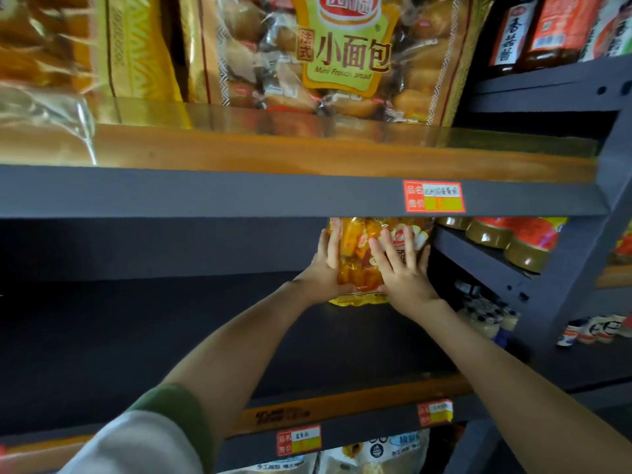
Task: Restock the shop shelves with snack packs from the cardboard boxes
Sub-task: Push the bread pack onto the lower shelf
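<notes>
Head view: nearest, a green-cuffed sleeve [164,415] covers the left arm; both forearms reach over the orange shelf edge [342,401] with its price tags [299,441]. Left hand [328,265] and right hand [403,271] press flat, fingers straight, against a yellow snack pack [359,265] standing upright at the back right of the dark shelf [171,330]. Above, bread bags [335,53] fill the upper shelf. Jars [523,241] stand on the adjoining rack at right.

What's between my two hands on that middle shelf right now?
In the head view, a yellow snack pack stands on the dark shelf, pressed between the left hand and right hand, both flat against it.
</notes>
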{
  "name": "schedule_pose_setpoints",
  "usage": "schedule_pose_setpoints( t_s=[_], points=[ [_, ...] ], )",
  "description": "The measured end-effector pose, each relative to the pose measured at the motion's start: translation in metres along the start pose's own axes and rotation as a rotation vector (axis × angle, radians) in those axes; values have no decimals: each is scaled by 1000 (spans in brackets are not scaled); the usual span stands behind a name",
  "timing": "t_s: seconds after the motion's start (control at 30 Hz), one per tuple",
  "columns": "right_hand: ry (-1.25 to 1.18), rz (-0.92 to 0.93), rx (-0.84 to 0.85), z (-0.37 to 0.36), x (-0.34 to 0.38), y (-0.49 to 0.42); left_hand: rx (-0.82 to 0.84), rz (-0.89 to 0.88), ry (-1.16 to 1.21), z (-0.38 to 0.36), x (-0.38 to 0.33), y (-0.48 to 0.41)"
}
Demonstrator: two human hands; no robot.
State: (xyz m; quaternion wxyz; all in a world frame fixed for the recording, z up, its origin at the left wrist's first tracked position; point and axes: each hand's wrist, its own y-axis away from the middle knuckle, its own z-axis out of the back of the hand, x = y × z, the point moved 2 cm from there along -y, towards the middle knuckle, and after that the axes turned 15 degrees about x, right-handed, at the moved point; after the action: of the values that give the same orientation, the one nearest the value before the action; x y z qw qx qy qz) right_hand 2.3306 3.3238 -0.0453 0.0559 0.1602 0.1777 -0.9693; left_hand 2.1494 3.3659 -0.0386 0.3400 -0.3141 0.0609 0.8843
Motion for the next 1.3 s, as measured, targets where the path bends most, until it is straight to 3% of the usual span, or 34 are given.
schedule_pose_setpoints(
  t_s=[0.3, 0.57, 0.73, 0.8, 0.9, 0.97, 1.07, 1.17, 1.23, 1.3],
  points=[
    [95, -21, 51, 0, 18, -4, -60, -95, 73, -5, 2, 6],
    [32, 68, -76, 7, 39, -4, -49, -105, 158, 5, 6, 25],
    [-21, 101, 8, 14, 60, -9, -94, -115, 97, 16, 25, 37],
    [-68, 118, 64, 16, 57, -10, -94, -63, -7, 16, 18, 39],
    [-127, 172, 157, 22, 48, -3, -307, -9, -524, 10, 0, 38],
    [-191, 209, 127, 25, 42, 3, -310, -24, -759, 7, -7, 35],
    [-347, 227, -102, 23, 28, 15, -128, 133, -807, 7, -8, 33],
    [-697, -8, -279, 20, 12, 20, -122, 170, -817, 6, -13, 30],
    [-732, -99, -205, 20, 6, 15, -153, 186, -811, 3, -15, 29],
    [-584, -57, -101, 17, 7, 11, -174, 197, -819, 0, -19, 29]
  ],
)
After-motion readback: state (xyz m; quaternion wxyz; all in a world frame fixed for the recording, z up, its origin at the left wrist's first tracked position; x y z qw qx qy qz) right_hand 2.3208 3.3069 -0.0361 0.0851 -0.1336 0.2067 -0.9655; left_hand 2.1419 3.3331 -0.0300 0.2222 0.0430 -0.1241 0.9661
